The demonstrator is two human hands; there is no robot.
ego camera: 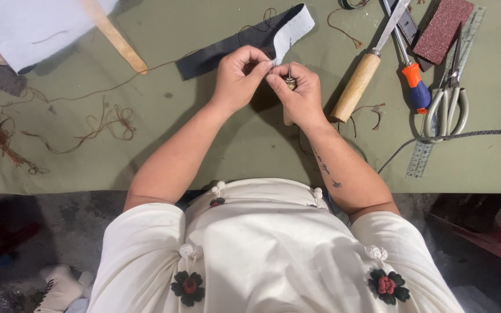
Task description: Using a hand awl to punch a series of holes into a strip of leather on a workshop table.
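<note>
shirt: your white shirt [273, 255] fills the near edge, with knotted buttons and dark flower patches with red centres.
floor: grey floor [59, 232] shows below the tabletop edge on your left, with a white shoe [59, 287] at the bottom corner.
tabletop: olive-green tabletop [204, 150]; both your forearms reach out over it to the middle.
right hand: your right hand [300, 93] has its fingers clamped together round a small awl [290, 72], metal point up, brass collar just above the fist. The handle is hidden in your hand.
left hand: your left hand [240, 75] has thumb and fingertips pinched together right beside the awl point, touching your right fingertips. Whatever is pinched is too small to tell; possibly thread.
strip: a dark strip [227, 55] with a pale underside at its curled end lies just beyond both hands, running up and right. The awl point overlaps its pale end in this view; I cannot tell if they touch.
thread: brown thread [97, 124] lies in loose loops on the tabletop well to your left, tangled at the far left edge.
right-side tools: wooden-handled file [358, 84] just beside your right hand; then an orange-and-blue screwdriver [414, 84], scissors [447, 98] over a clear ruler [421, 159], and a dark red sanding block [445, 29] further back.
far left: a white sheet [30, 26] and a flat wooden stick [117, 37] lie at the far edge.
</note>
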